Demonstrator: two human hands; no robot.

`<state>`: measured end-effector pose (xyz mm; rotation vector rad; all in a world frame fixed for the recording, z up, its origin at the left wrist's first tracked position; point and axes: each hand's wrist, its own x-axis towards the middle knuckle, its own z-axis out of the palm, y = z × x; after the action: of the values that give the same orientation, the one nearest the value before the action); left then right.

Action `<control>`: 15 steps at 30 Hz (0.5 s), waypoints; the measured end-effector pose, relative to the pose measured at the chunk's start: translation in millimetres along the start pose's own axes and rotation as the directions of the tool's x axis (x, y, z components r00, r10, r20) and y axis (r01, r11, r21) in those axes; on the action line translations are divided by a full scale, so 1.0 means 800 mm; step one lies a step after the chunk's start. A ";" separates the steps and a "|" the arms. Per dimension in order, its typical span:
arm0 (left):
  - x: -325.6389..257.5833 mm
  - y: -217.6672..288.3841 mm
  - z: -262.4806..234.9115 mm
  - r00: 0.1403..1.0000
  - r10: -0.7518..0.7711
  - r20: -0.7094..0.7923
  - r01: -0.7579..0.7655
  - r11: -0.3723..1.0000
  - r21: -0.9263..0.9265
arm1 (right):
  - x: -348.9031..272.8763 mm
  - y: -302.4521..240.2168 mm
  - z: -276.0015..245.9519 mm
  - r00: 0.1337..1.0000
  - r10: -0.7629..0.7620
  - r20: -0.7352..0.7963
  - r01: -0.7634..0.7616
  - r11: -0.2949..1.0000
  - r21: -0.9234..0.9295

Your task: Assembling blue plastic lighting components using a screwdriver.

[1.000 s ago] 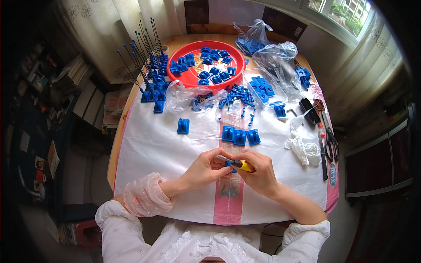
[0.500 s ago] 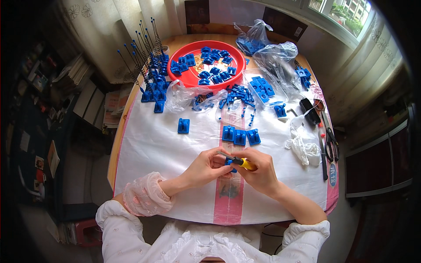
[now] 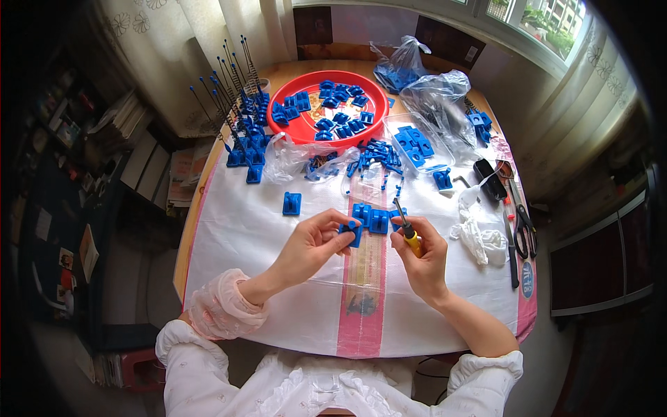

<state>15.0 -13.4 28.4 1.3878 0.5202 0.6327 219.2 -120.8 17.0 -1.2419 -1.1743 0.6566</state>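
Blue moulded plastic, blocky and notched: a small part (image 3: 351, 232) sits pinched in the left hand (image 3: 310, 244) at frame centre. The right hand (image 3: 420, 254) grips a yellow-handled screwdriver (image 3: 407, 229), tip up. Just above lie more blue blocks (image 3: 374, 218) on glossy white sheeting (image 3: 243, 236). Farther up, a round red tray (image 3: 292, 129), crinkled clear bags (image 3: 434, 94); at right, scissors (image 3: 522, 226).
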 end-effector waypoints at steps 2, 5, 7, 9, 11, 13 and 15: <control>-0.002 0.025 -0.009 0.998 0.051 -0.038 -0.045 0.988 0.145 | 0.000 0.001 0.000 1.000 0.007 0.010 -0.007 1.000 -0.005; 0.005 0.049 -0.029 0.976 0.191 -0.108 -0.168 0.966 0.194 | -0.001 0.004 0.002 0.999 0.004 0.031 -0.005 1.000 0.008; 0.010 0.062 -0.045 0.925 0.354 -0.142 -0.273 0.875 0.401 | -0.002 0.006 0.002 0.999 0.000 0.038 0.000 1.000 0.003; 0.010 0.082 -0.057 0.885 0.428 -0.183 -0.215 0.726 0.653 | -0.002 -0.003 0.000 0.998 0.047 0.051 -0.046 0.999 -0.018; 0.015 0.081 -0.073 0.879 0.456 -0.140 -0.215 0.640 0.738 | -0.002 -0.006 -0.001 0.996 0.062 0.060 -0.060 0.998 -0.027; 0.018 0.072 -0.080 0.852 0.517 -0.081 -0.252 0.540 0.803 | -0.002 -0.004 0.000 0.997 0.042 0.064 -0.041 0.999 -0.023; 0.021 0.055 -0.077 0.864 0.501 -0.045 -0.265 0.529 0.806 | -0.002 0.004 0.001 0.997 0.035 0.066 -0.035 0.999 -0.005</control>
<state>-18.8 46.5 65.2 2.3270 0.7690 1.0496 218.8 -121.5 13.7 -1.2544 -1.2108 0.7261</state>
